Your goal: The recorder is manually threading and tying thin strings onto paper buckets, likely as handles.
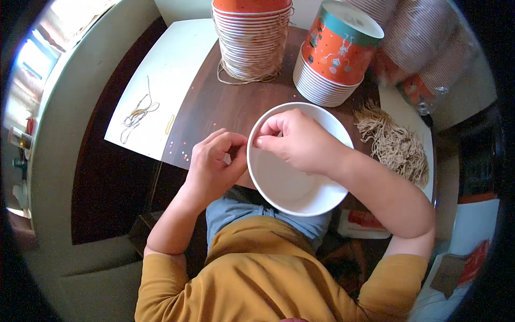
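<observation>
A large white paper bucket [300,185] is tilted at the table's near edge, its open mouth turned up toward me. My right hand [292,137] reaches inside it, with thumb and fingers pinched together close to the left inner wall. Just outside that wall, my left hand [219,161] has its fingertips pinched against the bucket's left side near the rim. Whatever either pinch holds is too small or hidden to name. To the right of the bucket lies a thick bundle of beige cords [397,145].
Behind stands a stack of buckets with cord handles [252,45]. Beside it is an upside-down stack of orange and teal buckets [340,56]. Plastic-wrapped stacks [421,37] fill the back right. Loose cords [140,112] and small pale dots [185,155] lie on the left.
</observation>
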Demonstrator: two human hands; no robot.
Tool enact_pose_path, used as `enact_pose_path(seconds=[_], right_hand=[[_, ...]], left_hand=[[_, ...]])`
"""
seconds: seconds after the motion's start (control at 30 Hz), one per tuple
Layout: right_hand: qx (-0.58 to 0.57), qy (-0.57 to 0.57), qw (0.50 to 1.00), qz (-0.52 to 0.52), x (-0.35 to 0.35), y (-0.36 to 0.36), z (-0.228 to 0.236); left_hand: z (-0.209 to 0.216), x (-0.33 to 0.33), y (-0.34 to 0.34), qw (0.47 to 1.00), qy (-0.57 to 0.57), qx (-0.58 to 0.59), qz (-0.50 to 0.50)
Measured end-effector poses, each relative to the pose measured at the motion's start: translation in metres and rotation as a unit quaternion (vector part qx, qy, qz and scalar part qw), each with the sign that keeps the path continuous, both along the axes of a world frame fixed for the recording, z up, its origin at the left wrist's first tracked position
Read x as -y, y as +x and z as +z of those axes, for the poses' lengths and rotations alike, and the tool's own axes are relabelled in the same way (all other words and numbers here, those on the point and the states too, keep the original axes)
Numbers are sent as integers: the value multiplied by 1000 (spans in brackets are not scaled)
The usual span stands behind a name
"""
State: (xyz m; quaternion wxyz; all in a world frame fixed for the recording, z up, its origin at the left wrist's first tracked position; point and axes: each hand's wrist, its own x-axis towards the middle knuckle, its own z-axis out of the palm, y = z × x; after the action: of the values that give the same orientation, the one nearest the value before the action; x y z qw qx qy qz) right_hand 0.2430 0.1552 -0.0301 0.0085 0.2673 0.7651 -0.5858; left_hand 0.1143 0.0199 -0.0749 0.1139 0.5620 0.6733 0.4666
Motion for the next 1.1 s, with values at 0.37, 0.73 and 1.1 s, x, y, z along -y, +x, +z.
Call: enact_pose_path(seconds=[0.37, 0.73, 1.1], right_hand=[[-16, -42, 999, 18, -9, 7, -6], [-61, -37, 997, 6, -5, 2, -14], [-72, 335, 936, 86, 45, 48, 16]], left_hand=[[-9, 6, 6, 973, 25, 229, -30], [-1, 3, -1, 999, 5, 33, -30], [-15, 19, -9, 935, -43, 352, -26]])
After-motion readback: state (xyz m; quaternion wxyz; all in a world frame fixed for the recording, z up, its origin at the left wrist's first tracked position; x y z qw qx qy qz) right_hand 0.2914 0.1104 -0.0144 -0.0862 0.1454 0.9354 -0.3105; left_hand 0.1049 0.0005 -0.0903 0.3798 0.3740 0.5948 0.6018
